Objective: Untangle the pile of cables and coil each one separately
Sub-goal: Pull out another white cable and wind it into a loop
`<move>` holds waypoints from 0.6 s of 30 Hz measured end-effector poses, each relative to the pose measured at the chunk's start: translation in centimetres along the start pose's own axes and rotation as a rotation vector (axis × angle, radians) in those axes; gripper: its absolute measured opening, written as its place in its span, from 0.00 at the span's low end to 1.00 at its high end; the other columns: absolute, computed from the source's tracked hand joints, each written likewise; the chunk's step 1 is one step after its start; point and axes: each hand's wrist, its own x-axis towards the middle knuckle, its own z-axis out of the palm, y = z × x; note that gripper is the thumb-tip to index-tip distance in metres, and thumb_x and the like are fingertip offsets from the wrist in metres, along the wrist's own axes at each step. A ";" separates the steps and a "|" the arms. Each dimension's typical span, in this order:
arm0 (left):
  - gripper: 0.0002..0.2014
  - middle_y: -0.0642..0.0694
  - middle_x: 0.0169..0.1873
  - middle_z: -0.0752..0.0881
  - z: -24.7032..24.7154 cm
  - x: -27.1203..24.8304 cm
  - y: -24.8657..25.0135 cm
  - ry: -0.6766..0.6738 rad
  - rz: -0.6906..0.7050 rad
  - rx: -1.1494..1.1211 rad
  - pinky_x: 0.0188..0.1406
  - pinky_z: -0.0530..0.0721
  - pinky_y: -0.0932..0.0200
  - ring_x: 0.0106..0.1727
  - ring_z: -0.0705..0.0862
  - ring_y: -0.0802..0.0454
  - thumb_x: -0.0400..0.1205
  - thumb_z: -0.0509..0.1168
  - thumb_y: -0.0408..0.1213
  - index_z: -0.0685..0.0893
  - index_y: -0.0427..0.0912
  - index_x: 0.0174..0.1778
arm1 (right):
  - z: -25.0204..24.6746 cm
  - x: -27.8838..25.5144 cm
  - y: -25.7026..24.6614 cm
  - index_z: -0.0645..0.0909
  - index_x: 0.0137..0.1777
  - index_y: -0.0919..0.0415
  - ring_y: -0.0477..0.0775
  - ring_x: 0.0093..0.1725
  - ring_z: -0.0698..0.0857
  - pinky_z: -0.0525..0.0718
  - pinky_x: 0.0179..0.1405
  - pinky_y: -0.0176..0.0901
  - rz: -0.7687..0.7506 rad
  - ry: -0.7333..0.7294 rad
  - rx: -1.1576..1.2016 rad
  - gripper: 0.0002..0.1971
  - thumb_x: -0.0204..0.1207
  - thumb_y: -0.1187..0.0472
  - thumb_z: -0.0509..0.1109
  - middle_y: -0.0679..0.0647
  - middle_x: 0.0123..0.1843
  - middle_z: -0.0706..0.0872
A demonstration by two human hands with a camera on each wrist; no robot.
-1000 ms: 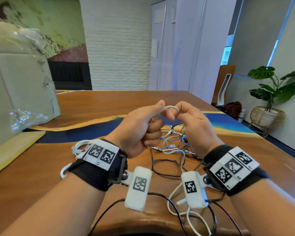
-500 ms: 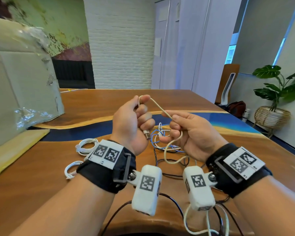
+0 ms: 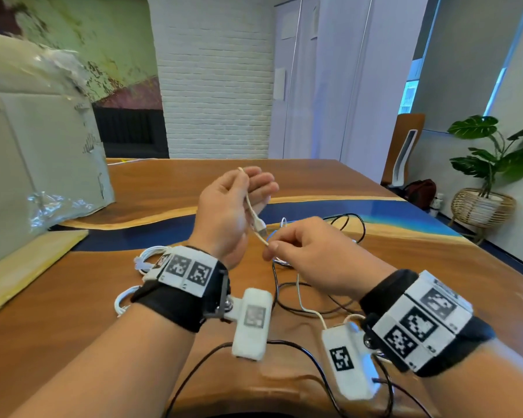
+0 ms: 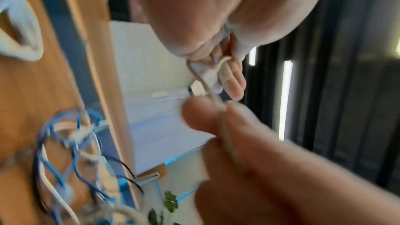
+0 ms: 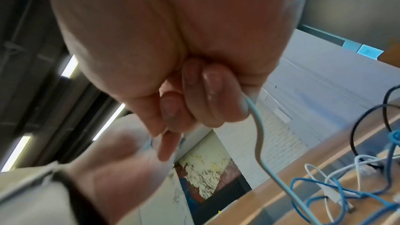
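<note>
Cable [image 3: 252, 210], cream, raised above counter [image 3: 329, 176]: top pinched in left hand [image 3: 224, 212], fingers curled round it; lower stretch pinched in right hand [image 3: 311, 254]. Tangled pile [image 3: 308, 236] behind on counter.

A broad wooden desk [image 3: 194, 179] with a band of blue resin [image 3: 329, 208] edged in pale yellow runs across the room. Behind it stands a white painted brick pillar [image 3: 215, 86], and to its left a worn green wall with peeling patches [image 3: 97, 34] above a dark ribbed panel [image 3: 133, 131]. Tall pale lilac cabinet doors [image 3: 338, 76] rise to the right of the pillar. Grey roller blinds [image 3: 462, 49] cover the windows, with strips of daylight showing at their edges. A large-leaved green plant in a woven rattan basket [image 3: 483, 206] stands in the right corner, near an orange-brown wooden chair back [image 3: 405, 146]. A large cardboard box with clear plastic film [image 3: 37, 140] sits at the left.
</note>
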 end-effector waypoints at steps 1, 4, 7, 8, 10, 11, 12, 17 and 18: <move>0.13 0.41 0.44 0.92 -0.1 -0.3 -0.2 -0.050 0.013 0.162 0.55 0.91 0.54 0.43 0.92 0.49 0.94 0.54 0.33 0.85 0.34 0.56 | -0.6 -0.1 -0.1 0.90 0.41 0.47 0.53 0.26 0.73 0.76 0.31 0.46 -0.010 -0.006 0.003 0.14 0.86 0.50 0.67 0.56 0.26 0.77; 0.12 0.45 0.40 0.92 0.0 -1.4 -0.6 -0.272 0.050 0.640 0.38 0.88 0.60 0.35 0.88 0.55 0.92 0.58 0.31 0.88 0.34 0.55 | -1.7 -0.5 -0.4 0.91 0.39 0.49 0.58 0.32 0.79 0.81 0.37 0.52 -0.033 -0.046 -0.012 0.13 0.83 0.49 0.71 0.59 0.31 0.84; 0.15 0.55 0.26 0.85 0.2 -2.0 -0.1 -0.482 0.018 0.936 0.23 0.75 0.64 0.22 0.78 0.59 0.91 0.59 0.31 0.85 0.31 0.41 | -2.3 -0.8 -0.4 0.90 0.36 0.51 0.56 0.33 0.80 0.80 0.36 0.50 -0.036 -0.049 -0.027 0.12 0.81 0.54 0.73 0.50 0.27 0.81; 0.16 0.50 0.24 0.82 0.1 -2.0 0.0 -0.520 -0.025 0.960 0.21 0.72 0.62 0.21 0.74 0.54 0.91 0.59 0.32 0.82 0.30 0.38 | -2.5 -0.8 -0.2 0.90 0.34 0.52 0.55 0.34 0.81 0.81 0.39 0.52 -0.037 -0.034 -0.009 0.12 0.80 0.54 0.75 0.51 0.29 0.83; 0.16 0.43 0.22 0.73 -0.1 -2.0 0.2 -0.559 -0.148 0.909 0.20 0.64 0.59 0.21 0.66 0.49 0.89 0.59 0.35 0.79 0.33 0.36 | -3.0 -0.8 0.3 0.87 0.31 0.55 0.49 0.31 0.77 0.78 0.36 0.53 -0.033 0.016 0.041 0.14 0.77 0.51 0.78 0.52 0.27 0.82; 0.17 0.44 0.21 0.69 -0.2 -2.2 0.2 -0.570 -0.210 0.847 0.21 0.59 0.59 0.21 0.61 0.50 0.90 0.60 0.38 0.79 0.35 0.36 | -3.2 -0.8 0.6 0.85 0.29 0.57 0.48 0.29 0.75 0.75 0.34 0.51 -0.028 0.047 0.048 0.17 0.75 0.49 0.80 0.50 0.25 0.80; 0.19 0.46 0.21 0.65 -0.3 -2.3 0.2 -0.578 -0.267 0.777 0.21 0.55 0.58 0.22 0.56 0.50 0.91 0.59 0.42 0.81 0.35 0.37 | -3.3 -0.9 0.8 0.82 0.27 0.57 0.49 0.28 0.73 0.73 0.32 0.49 -0.024 0.078 0.055 0.20 0.73 0.47 0.82 0.48 0.23 0.79; 0.23 0.51 0.22 0.58 -1.2 -2.9 0.7 -0.599 -0.416 0.427 0.21 0.50 0.57 0.24 0.49 0.52 0.91 0.55 0.46 0.87 0.39 0.38 | -3.8 -0.5 1.8 0.77 0.31 0.68 0.49 0.24 0.65 0.66 0.25 0.42 -0.062 0.146 0.194 0.27 0.73 0.43 0.80 0.48 0.21 0.70; 0.21 0.51 0.22 0.58 -1.5 -2.9 0.8 -0.605 -0.416 0.363 0.20 0.51 0.60 0.23 0.50 0.54 0.90 0.55 0.44 0.88 0.39 0.40 | -3.7 -0.4 2.0 0.77 0.32 0.70 0.47 0.23 0.64 0.65 0.24 0.38 -0.078 0.174 0.227 0.28 0.73 0.43 0.78 0.49 0.22 0.68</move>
